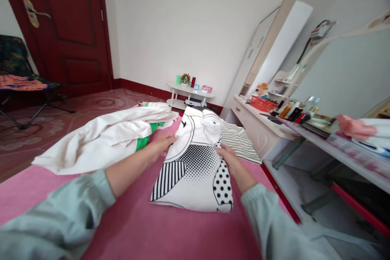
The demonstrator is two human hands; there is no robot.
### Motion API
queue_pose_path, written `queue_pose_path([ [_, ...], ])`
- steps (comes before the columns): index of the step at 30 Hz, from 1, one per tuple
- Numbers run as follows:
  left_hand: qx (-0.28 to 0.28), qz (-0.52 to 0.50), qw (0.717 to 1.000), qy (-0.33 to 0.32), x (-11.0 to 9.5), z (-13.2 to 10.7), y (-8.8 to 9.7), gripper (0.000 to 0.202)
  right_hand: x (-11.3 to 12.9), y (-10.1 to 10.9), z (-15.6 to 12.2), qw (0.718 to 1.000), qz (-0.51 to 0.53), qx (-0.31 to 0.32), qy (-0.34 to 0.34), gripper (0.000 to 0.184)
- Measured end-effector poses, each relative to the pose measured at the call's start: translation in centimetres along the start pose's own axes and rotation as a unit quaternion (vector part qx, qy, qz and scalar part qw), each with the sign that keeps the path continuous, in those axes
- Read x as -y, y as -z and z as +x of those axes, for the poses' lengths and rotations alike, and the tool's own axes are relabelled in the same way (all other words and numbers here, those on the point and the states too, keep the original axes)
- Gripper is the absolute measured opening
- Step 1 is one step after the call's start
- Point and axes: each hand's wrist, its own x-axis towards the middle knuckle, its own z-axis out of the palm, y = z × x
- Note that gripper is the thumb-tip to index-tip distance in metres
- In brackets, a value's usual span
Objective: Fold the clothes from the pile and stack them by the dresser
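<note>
Centrally, patterned garment (198, 170), hands (161, 145) (230, 158) pinching both sides, pink cloth (170, 231) beneath

One head-worn view, forward and down across the near pink surface (158, 235) toward the far white wall (170, 28).

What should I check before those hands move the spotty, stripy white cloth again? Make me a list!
1. Left hand at the left edge of the printed cloth: ok.
2. Right hand at the right edge, by the polka dots: ok.
3. Firm grip on both sides: cannot tell, some fingers are hidden.
4. Far end smooth: not ok, it looks rumpled.
5. Clear of the striped cloth behind on the right: cannot tell, they meet in this view and might overlap.
6. Near edge lying on the pink cover: ok, it seems to rest there.
</note>
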Motion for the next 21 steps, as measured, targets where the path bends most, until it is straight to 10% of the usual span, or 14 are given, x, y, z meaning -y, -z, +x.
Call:
queue_pose_path([
  [7,-0.045,0.012,0.997,-0.061,6.2,1.7,0.3,0.066,-7.2,-1.9,-2.1,0.999,-0.025,-0.04,0.001,0.057],
  [13,-0.014,0.005,0.997,-0.081,5.2,1.4,0.0,0.072,-6.2,-1.6,-1.6,0.999,-0.046,0.003,0.008,0.037],
  [21,0.048,0.082,0.988,-0.122,6.9,-5.0,0.7,0.063,-4.3,0.5,-6.8,0.995,0.023,0.079,-0.062,0.05],
])
